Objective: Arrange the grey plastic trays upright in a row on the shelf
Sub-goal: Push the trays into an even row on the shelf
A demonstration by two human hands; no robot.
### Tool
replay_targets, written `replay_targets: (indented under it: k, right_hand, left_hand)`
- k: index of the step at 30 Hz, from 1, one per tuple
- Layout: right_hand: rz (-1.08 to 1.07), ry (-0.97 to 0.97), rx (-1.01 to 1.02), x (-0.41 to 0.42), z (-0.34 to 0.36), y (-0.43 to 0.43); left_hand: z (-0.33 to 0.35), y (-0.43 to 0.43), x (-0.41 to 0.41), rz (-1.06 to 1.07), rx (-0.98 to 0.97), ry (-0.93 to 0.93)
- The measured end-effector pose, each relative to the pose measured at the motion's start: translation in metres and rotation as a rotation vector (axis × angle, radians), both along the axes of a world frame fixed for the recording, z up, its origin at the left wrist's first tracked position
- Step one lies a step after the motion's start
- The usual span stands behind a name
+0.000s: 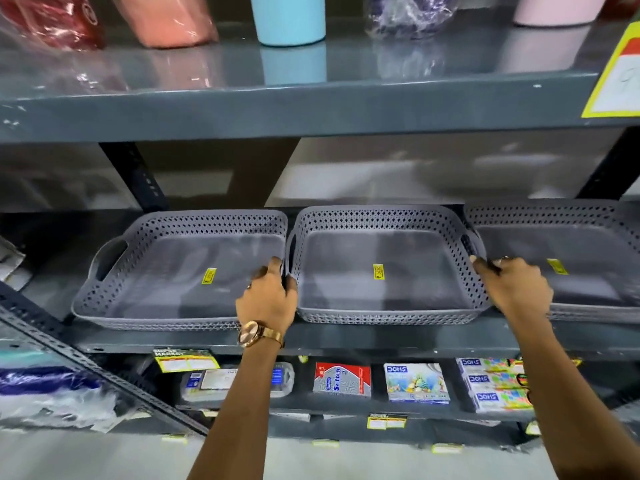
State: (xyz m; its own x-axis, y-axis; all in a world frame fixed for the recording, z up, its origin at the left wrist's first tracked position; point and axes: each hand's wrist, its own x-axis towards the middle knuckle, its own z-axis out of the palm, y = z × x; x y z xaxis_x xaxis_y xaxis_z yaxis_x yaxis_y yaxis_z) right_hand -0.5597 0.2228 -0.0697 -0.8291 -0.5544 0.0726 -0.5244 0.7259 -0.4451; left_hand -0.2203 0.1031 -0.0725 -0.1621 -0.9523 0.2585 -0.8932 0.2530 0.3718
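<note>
Three grey perforated plastic trays lie flat side by side on the dark shelf (346, 336), each with a yellow sticker inside. The left tray (166, 271) and the right tray (588, 251) flank the middle tray (381, 271). My left hand (268, 296), with a gold watch on its wrist, grips the middle tray's left handle where it meets the left tray. At the middle tray's right handle, my right hand (512, 285) is closed over the rim next to the right tray. The right tray runs out of the picture.
The shelf above (311, 98) holds a light blue tumbler (287, 19), wrapped bags and a pink container. A yellow price card (616, 74) hangs at the upper right. Below, a lower shelf carries boxed stationery (415, 382). A slanted slotted metal upright (86, 358) stands at the left.
</note>
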Motion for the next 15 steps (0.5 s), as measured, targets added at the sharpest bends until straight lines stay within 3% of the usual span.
replay_targets:
  k: [15]
  right_hand:
    - [-0.127, -0.060, -0.045, -0.007, 0.012, -0.054]
  left_hand:
    - [0.009, -0.051, -0.036, 0.049, 0.020, 0.008]
